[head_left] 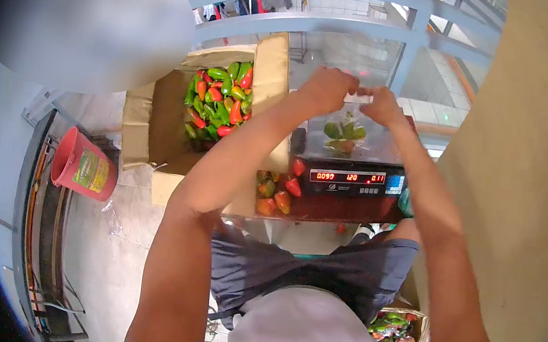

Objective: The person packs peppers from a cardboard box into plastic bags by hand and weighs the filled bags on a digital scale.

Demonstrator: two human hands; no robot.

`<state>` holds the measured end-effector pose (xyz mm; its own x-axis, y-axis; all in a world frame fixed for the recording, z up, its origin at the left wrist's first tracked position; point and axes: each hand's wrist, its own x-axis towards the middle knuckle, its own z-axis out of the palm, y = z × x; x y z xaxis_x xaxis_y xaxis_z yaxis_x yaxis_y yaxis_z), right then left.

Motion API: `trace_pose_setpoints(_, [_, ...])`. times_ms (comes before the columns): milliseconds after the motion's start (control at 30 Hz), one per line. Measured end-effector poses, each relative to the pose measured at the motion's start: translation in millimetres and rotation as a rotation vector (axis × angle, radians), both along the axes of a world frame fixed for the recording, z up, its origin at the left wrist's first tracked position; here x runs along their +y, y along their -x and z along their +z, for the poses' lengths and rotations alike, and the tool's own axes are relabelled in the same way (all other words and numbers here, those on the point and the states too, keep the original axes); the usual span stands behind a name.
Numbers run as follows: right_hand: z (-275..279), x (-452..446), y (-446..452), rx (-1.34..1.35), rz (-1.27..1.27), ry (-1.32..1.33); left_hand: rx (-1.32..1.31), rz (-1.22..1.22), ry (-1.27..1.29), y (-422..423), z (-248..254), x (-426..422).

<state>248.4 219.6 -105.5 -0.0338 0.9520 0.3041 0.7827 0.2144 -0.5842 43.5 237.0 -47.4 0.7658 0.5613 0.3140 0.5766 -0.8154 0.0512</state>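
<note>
pale shirt (313,327) | scale (354,181): 0.090 1.20 0.11 | left hand (329,89), right hand (381,106): grip pinching bag (344,135)

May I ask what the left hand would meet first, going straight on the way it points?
The left hand would probably meet the right hand first, just ahead of it, though depth is unclear.

- Prob. small produce-packing area, indoors
- Clear bag (344,138) at digi. scale (353,183), lit red nos.
- Carton (271,76) of loose peppers (221,101)
- Pkgd. peppers (394,333) in 2nd carton (425,337)

The scale (354,178) stands right of the carton (273,69) holding peppers (221,97).
</note>
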Motion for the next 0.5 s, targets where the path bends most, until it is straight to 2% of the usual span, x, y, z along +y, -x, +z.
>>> trace_pose_setpoints(67, [-16,22,-33,-0.08,0.127,0.099,0.162,0.017,-0.045,10,-2,7])
trace_pose_setpoints(100, [35,11,-25,-0.044,-0.048,0.349,0.229,0.037,-0.074,13,2,15])
trace_pose_setpoints(200, [76,30,-48,-0.254,0.031,0.132,-0.078,0.099,0.012,8,34,30])
trace_pose_setpoints(300, [124,30,-51,-0.364,0.105,0.052,-0.219,0.112,-0.08,-4,61,22])
trace_pose_setpoints(400, [123,28,-49,-0.524,0.222,-0.119,0.091,0.013,0.077,-3,46,24])
trace_pose_setpoints(433, [119,28,-49,-0.59,0.258,-0.195,0.081,0.024,0.066,-2,37,25])
trace_pose_setpoints(500, [125,15,-38,-0.522,0.352,0.007,0.07,0.039,0.048,-1,19,21])
